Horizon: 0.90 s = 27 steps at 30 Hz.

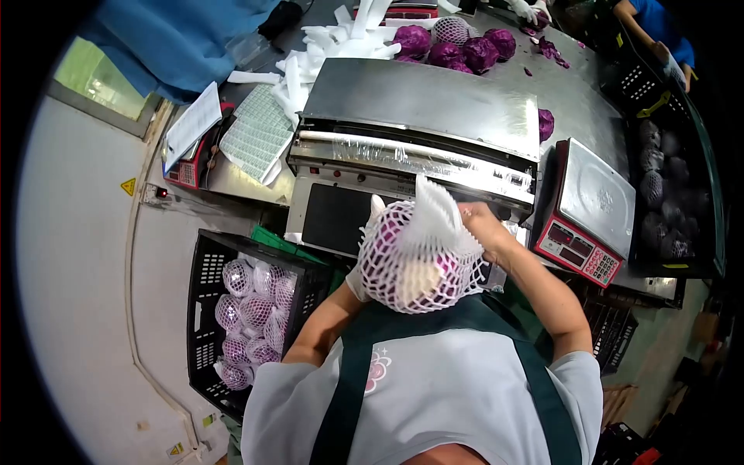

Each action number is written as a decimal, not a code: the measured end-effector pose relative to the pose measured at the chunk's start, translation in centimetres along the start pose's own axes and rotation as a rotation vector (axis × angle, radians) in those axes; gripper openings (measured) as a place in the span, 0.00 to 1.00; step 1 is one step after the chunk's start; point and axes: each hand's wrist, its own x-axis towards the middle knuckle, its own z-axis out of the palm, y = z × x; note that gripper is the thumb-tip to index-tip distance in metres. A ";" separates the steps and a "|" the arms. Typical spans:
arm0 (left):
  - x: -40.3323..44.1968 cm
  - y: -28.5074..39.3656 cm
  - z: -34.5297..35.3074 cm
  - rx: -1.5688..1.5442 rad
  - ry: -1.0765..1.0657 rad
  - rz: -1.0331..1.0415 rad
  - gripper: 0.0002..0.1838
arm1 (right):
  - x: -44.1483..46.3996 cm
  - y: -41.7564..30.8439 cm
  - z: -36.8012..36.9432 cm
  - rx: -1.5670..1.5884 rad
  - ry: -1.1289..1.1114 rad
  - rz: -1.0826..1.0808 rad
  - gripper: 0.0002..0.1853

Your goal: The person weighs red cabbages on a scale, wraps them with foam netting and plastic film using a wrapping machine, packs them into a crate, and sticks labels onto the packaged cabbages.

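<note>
In the head view, a round purple cabbage (420,269) is up in front of the person's chest, on the near side of the shiny wrapping machine (422,97). The left hand (357,284), in a pale glove, grips it from the side and below, mostly hidden. The right hand (484,229) is curled at the other side; its fingertips are hidden, so I can't tell if it pinches anything. The cabbage is likely hard and a bit heavy, so hold it from underneath. The white foam net (435,217) should be soft, light and stretchy. It has diamond holes, a loose bunched top, and a pale patch showing through.
</note>
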 end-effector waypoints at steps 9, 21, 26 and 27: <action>0.5 0.5 0.1 0.130 0.169 0.134 0.19 | 0.7 5.2 2.8 0.355 -0.028 -0.248 0.14; 15.5 13.7 3.5 0.911 0.109 0.587 0.08 | 5.6 -12.1 -0.8 0.256 -0.203 -0.270 0.27; 23.4 18.3 -1.5 1.027 0.194 0.368 0.07 | 12.5 -15.0 -2.3 -0.104 0.090 -0.378 0.37; 24.4 18.7 -2.5 0.970 0.202 0.297 0.06 | 13.1 -15.1 -2.3 -0.146 0.127 -0.366 0.39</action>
